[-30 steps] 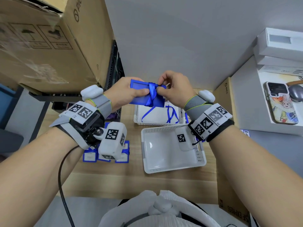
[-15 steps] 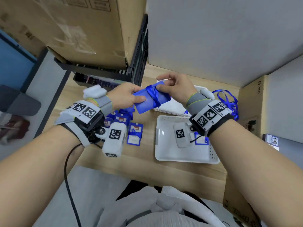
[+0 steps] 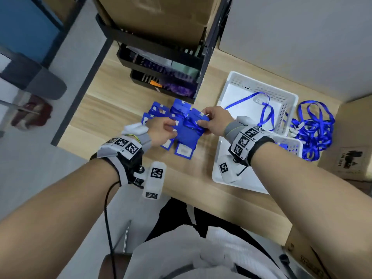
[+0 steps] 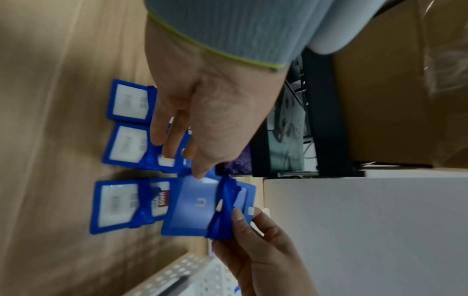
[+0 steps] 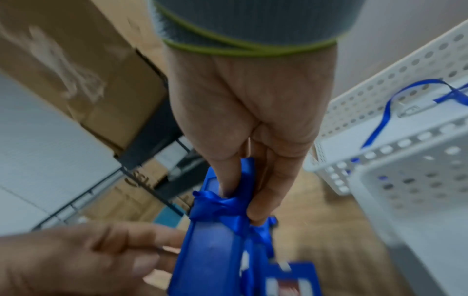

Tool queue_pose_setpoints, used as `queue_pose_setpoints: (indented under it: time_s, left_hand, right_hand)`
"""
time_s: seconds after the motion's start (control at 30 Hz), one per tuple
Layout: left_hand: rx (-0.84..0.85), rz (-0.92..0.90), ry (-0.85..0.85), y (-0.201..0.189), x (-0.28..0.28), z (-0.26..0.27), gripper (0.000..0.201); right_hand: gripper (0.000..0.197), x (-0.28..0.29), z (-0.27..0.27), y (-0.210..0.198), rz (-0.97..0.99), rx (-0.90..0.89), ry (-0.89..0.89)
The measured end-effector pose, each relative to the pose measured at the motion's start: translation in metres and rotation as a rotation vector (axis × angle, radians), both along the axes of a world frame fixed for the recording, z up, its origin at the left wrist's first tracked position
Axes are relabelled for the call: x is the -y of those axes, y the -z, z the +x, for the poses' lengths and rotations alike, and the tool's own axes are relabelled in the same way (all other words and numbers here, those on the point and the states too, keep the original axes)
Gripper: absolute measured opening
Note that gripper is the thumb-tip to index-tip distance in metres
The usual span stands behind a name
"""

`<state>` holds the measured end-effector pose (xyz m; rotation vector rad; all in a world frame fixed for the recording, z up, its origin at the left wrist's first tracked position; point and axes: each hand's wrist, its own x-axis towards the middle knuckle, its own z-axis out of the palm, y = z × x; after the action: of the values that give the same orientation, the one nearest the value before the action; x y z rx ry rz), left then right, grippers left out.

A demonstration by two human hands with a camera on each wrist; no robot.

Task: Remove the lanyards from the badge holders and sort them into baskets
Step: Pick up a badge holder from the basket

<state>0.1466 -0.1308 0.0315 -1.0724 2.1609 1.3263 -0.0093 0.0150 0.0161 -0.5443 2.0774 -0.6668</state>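
Observation:
I hold a blue badge holder point(image 3: 188, 133) point(image 4: 192, 208) point(image 5: 212, 260) above the wooden table. A blue lanyard point(image 3: 192, 125) point(image 4: 224, 210) point(image 5: 220, 206) is wrapped and knotted around it. My left hand point(image 3: 163, 130) point(image 4: 197, 128) grips the holder's left edge. My right hand point(image 3: 213, 121) point(image 5: 250, 192) pinches the lanyard knot with thumb and fingers. Below lies a pile of several more blue badge holders point(image 3: 163, 115) point(image 4: 126, 140). Two white perforated baskets stand to the right: the far basket point(image 3: 285, 97) holds one loose lanyard point(image 3: 265, 109), the near basket point(image 3: 223, 178) shows a bare floor.
A tangle of blue lanyards point(image 3: 314, 127) lies right of the baskets, next to a cardboard box point(image 3: 346, 158). A black wire rack point(image 3: 167, 77) under a large carton point(image 3: 161, 17) stands behind the pile. A grey wall point(image 3: 302, 37) closes the back.
My head has tilted down, so the table fills the view. Both hands have lowered the wrapped holder toward the pile, still gripping it the same way.

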Motion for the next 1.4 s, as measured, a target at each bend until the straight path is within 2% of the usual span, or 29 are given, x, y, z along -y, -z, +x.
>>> queue_pose_setpoints:
  time_s: [0.1,0.27,0.4,0.67,0.83,0.93,1.03,1.13,1.2,1.27,1.33,1.4]
  left_hand:
    - [0.023,-0.011,0.004,0.017,0.002,0.008,0.030]
    - [0.047,-0.012,0.040,0.034,-0.002,0.011,0.021]
    - [0.038,-0.001,0.057,0.041,-0.007,0.008,0.016]
    - [0.042,-0.009,0.093,0.043,-0.011,-0.005,0.021]
    - [-0.005,-0.019,0.120,0.028,-0.021,-0.033,0.014]
    - [-0.046,-0.008,0.166,0.013,-0.036,-0.061,0.012]
    - [-0.100,0.023,0.213,-0.001,-0.062,-0.095,0.016]
    - [-0.144,0.026,0.291,-0.008,-0.096,-0.126,0.019]
    - [-0.133,0.035,0.328,-0.008,-0.109,-0.134,0.016]
    - [-0.113,0.066,0.356,-0.003,-0.128,-0.144,0.014]
    - [-0.080,0.066,0.398,0.005,-0.146,-0.150,0.012]
    - [-0.053,0.077,0.406,0.009,-0.153,-0.152,0.012]
  right_hand:
    - [0.015,0.000,0.013,0.026,0.127,-0.083,-0.119]
    - [0.028,0.006,0.032,0.051,0.202,-0.087,-0.128]
    - [0.030,0.010,0.040,0.059,0.253,-0.122,-0.139]
    - [0.028,0.007,0.037,0.058,0.227,-0.129,-0.066]
    - [0.015,-0.007,0.015,0.031,0.109,-0.121,0.044]
    - [0.003,-0.031,-0.009,0.003,0.019,-0.094,0.172]
    - [0.006,-0.077,-0.036,-0.012,0.035,-0.123,0.304]
    - [0.010,-0.135,-0.056,-0.010,0.154,-0.186,0.408]
    - [0.013,-0.159,-0.060,0.000,0.308,-0.238,0.379]
    - [0.012,-0.187,-0.062,0.011,0.464,-0.202,0.327]
    - [0.013,-0.208,-0.063,0.028,0.533,-0.110,0.322]
    - [0.035,-0.216,-0.060,0.043,0.581,-0.092,0.328]
